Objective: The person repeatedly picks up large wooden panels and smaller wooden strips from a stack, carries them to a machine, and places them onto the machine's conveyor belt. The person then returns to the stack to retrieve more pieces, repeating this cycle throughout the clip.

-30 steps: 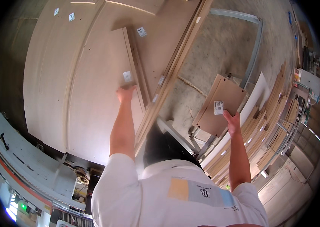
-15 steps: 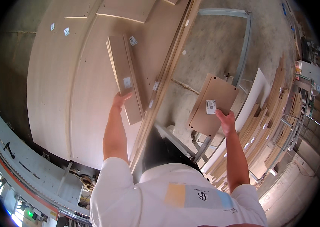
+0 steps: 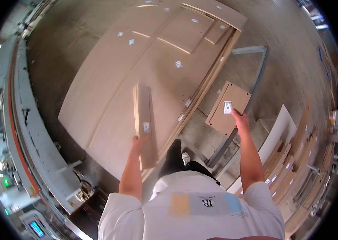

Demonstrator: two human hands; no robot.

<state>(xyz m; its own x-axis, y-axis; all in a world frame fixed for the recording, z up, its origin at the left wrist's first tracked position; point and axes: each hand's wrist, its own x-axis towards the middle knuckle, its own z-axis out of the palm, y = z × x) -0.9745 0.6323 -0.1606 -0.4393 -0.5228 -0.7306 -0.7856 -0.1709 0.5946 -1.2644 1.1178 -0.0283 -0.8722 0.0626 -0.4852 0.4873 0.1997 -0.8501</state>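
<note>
My left hand is closed around the near part of a stack of narrow wood boards. The thin boards lie flush together, with a white label on the top face. Under them spreads a wide stack of large wood panels. Off to the right, my right hand grips a small rectangular wood panel at its right edge, thumb on the face beside a white label. Dark holes show at the panel's corners, and another board edge shows along its left side. The fingers beneath it are hidden.
Smaller labelled panels lie on the far part of the large panels. A grey metal frame stands to the right, with a white sheet and long board strips beyond. A long machine runs along the left.
My view has tilted and shifted, so more of the large panels and the machine show. Both hands keep their holds. The narrow boards now point more straight away from me.
</note>
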